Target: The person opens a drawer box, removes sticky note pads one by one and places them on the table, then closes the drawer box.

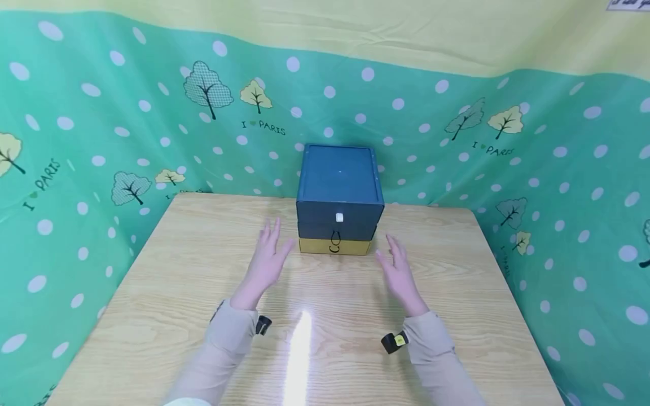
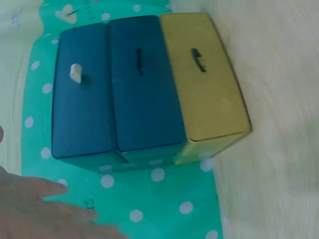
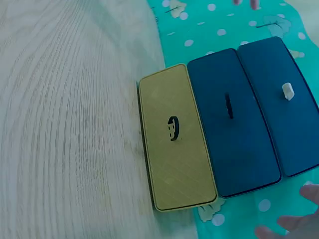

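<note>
Beyond both hands (image 1: 263, 262) (image 1: 400, 276), the boxy blue-and-yellow drawer unit (image 1: 337, 194) looks smooth plastic; below the hands, the tan wood-grain tabletop (image 1: 345, 332) gleams.

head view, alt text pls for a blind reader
Blue-and-yellow three-drawer box on a wooden table; a person's left hand and right hand, both open, flank its front without touching it. Green dotted fabric hangs behind.

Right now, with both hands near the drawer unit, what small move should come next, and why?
I'd probably bring the left hand and right hand inward to steady the three-drawer unit: they flank its front, empty and apart from it, and its drawer fronts look closed.
</note>
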Demonstrator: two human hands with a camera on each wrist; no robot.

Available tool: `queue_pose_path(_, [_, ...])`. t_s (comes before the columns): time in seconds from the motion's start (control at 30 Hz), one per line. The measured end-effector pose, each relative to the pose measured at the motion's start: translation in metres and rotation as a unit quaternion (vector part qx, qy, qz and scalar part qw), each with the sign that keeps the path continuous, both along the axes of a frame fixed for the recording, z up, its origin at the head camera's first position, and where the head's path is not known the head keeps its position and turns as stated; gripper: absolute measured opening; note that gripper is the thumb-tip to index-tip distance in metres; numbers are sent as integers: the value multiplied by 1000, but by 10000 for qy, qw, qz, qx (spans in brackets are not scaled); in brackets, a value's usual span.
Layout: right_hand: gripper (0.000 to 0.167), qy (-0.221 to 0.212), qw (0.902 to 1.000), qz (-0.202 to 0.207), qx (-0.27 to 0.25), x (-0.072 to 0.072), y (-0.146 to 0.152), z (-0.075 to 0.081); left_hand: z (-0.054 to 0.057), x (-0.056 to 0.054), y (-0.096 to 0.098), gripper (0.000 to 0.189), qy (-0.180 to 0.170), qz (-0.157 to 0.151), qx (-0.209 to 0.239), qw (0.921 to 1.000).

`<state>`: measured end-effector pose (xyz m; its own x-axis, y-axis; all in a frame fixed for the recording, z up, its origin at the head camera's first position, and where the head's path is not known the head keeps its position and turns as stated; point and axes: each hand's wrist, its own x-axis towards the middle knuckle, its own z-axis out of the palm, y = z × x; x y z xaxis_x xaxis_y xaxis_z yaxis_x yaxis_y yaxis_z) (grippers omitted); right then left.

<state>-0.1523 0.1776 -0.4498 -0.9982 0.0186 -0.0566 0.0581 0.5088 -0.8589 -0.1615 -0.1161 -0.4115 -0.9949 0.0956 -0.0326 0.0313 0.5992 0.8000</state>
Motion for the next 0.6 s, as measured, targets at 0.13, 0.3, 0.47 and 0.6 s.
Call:
queue_pose_path(0.13, [59,-297,9950,-88,-954,0,0,-1,6,-11,-3,66,-491,-108,901,9947])
queue_pose_path(0.3, [55,-527,9749,-29,-2165,0,-2,-5,19,-27,-6,60,-899,-182,1799,9794])
queue_pose_path(0.47, [54,-804,9554,-47,-2841,0,-5,-14,32,-45,-8,61,-1108,-181,2164,9698])
queue_pose_path(0.6, [52,-866,9411,-141,-3266,1,-6,-23,40,-61,-8,62,-1337,-220,2447,9601])
